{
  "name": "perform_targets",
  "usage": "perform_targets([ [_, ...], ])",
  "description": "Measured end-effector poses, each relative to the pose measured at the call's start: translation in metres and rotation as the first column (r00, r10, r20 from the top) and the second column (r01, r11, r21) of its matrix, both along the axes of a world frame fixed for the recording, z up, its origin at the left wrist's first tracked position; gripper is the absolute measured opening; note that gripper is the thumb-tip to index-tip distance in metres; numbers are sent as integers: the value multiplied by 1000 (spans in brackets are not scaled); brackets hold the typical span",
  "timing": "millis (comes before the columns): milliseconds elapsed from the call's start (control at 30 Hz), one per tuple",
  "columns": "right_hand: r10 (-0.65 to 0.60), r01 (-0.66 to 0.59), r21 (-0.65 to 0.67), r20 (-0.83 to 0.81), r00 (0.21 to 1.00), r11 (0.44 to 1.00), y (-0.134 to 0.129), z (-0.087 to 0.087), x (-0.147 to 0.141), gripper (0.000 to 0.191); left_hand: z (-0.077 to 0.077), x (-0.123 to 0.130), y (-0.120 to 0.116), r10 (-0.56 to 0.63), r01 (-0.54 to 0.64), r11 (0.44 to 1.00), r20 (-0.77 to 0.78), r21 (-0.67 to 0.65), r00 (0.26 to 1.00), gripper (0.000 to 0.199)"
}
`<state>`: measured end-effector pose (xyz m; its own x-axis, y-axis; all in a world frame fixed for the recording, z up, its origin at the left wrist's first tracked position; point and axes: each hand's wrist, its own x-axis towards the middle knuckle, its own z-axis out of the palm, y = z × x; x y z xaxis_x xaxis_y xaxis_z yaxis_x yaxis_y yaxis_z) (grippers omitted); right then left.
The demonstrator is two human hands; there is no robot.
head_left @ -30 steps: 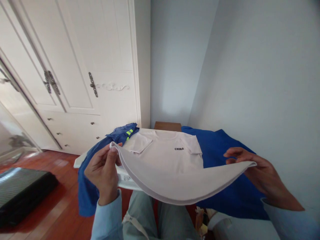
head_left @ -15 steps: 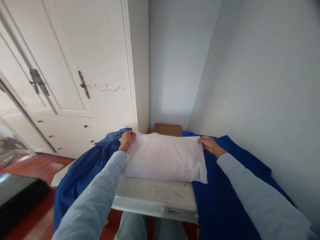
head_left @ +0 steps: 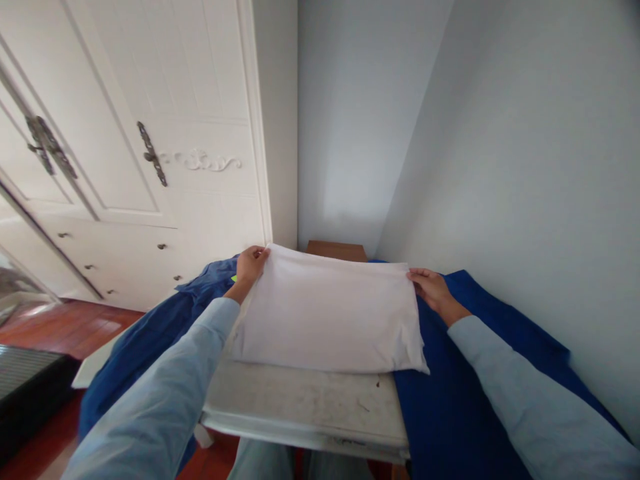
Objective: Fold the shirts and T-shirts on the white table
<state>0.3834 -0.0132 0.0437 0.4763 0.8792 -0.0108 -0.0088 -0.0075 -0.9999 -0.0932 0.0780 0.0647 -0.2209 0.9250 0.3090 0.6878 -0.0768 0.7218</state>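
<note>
A white folded cloth [head_left: 330, 313] is stretched between my two hands, its near part lying on the worn white table [head_left: 300, 400]. My left hand [head_left: 253, 265] pinches its far left corner. At the far right corner my right hand [head_left: 431, 287] grips the edge between thumb and fingers. The far edge is pulled nearly straight and looks slightly raised; the lower right corner is creased. Whether the cloth is a garment I cannot tell. Beside my left arm lies a heap of blue clothing [head_left: 165, 340], and under my right arm a darker blue cloth [head_left: 445, 400] hangs over the table's edge.
A white wardrobe [head_left: 210, 220] with metal handles stands at the left, and a grey wall [head_left: 530, 167] rises on the right. Behind the table is a brown box [head_left: 336, 251]. A black ridged object [head_left: 35, 393] sits on the reddish floor [head_left: 95, 327].
Both hands have drawn slightly apart and the cloth's far edge is tauter and smoother. My left hand is a little higher. The view has shifted slightly.
</note>
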Motion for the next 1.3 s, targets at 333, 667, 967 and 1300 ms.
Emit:
perform_targets([
  [333, -38, 42, -1, 400, 916, 999, -20, -12, -3, 34, -30, 6, -34, -129, 124, 992, -200, -37, 971, 45],
  [667, 427, -276, -327, 653, 626, 904, -142, -10, -40, 88, -74, 4, -101, -432, 555, 830, -688, -52, 582, 72],
  [967, 506, -427, -304, 264, 821, 852, -150, -6, 1, 97, -81, 0, -96, -491, 511, 839, -666, -188, 561, 70],
  [1300, 612, -517, -333, 347, 711, 789, -164, 0, -9, 90, -77, 1, -97, -517, 506, 833, -642, -225, 566, 71],
])
